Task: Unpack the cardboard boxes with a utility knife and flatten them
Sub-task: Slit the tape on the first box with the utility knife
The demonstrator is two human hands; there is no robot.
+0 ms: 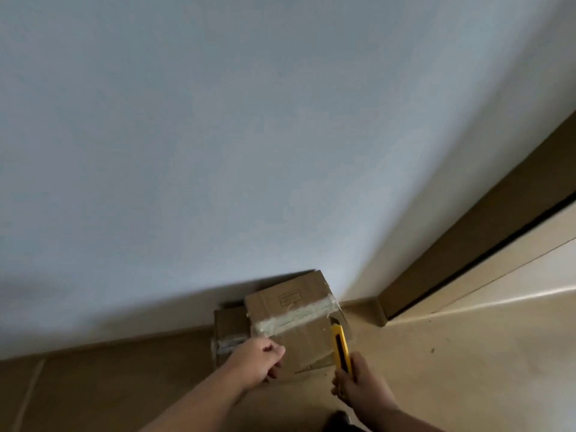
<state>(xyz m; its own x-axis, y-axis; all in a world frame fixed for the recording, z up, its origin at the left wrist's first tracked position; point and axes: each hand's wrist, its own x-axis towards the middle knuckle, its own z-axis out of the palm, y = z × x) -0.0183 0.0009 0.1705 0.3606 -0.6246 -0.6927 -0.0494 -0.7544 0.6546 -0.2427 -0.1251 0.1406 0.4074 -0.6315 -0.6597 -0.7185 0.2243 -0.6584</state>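
Observation:
A brown cardboard box (pixel 290 307) stands on the floor against the wall, with a strip of pale tape (pixel 293 316) across its top. My left hand (pixel 258 358) rests on the box's near left side with its fingers curled at the edge. My right hand (pixel 358 381) grips a yellow utility knife (pixel 340 347), whose tip points at the right end of the tape. A second, lower box (pixel 229 332) sits behind and to the left, partly hidden.
A white wall (pixel 218 151) fills most of the view, close behind the boxes. A brown door frame (pixel 467 244) and doorway threshold lie to the right. Bare wooden floor (pixel 452 369) stretches right of the box and to its left.

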